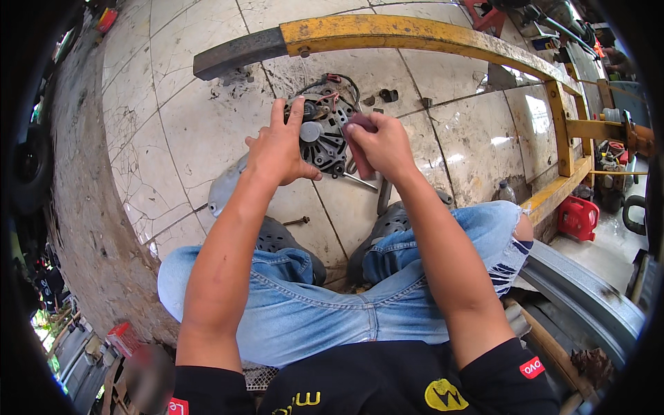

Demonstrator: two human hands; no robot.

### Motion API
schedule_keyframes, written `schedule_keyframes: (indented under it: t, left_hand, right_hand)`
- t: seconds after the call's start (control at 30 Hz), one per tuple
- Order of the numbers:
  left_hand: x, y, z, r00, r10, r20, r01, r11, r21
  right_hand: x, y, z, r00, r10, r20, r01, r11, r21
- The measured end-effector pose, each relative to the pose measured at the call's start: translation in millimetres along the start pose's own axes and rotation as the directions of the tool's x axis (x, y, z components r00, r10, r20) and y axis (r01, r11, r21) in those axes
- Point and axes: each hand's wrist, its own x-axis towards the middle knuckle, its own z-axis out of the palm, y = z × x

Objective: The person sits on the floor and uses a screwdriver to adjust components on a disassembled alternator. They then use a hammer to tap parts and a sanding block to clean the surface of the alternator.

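Note:
On the tiled floor before me lies a round grey metal machine part [322,153] with slots, a central cap and wires [349,84] at its far side. Over its left edge my left hand [279,146] is spread, with thumb and fingers apart around the rim. Held in my right hand [384,144] is a folded reddish-brown sheet [360,153] that looks like sandpaper. It is at the part's right edge; whether it touches the part I cannot tell. A thin metal rod [361,182] lies by the near side, partly hidden.
A yellow metal frame [415,33] with a dark end arches beyond the part and down the right. A bolt [297,220] lies between my shoes. Small black pieces [389,95] sit beyond my right hand. A red container [578,218] and a steel beam [588,290] are at right.

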Motion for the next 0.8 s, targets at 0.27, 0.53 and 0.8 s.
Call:
schedule_keyframes:
  t: [0.27, 0.53, 0.8]
  left_hand:
    - [-3.4, 2.2, -2.1, 1.000, -0.014, 0.008, 0.014, 1.000, -0.013]
    - [-2.0, 0.2, 2.1, 1.000, -0.022, -0.001, 0.022, 1.000, -0.016]
    - [1.1, -2.6, 10.9, 0.998, -0.006, -0.063, 0.006, 1.000, -0.013]
  right_hand:
    - [-10.0, 0.7, -6.0, 0.999, 0.040, 0.027, -0.039, 0.997, -0.066]
    - [-17.4, -3.9, -5.8, 1.000, -0.024, 0.014, 0.024, 1.000, -0.005]
    - [-30.5, 25.9, -1.7, 0.988, 0.106, -0.115, -0.081, 0.975, 0.206]
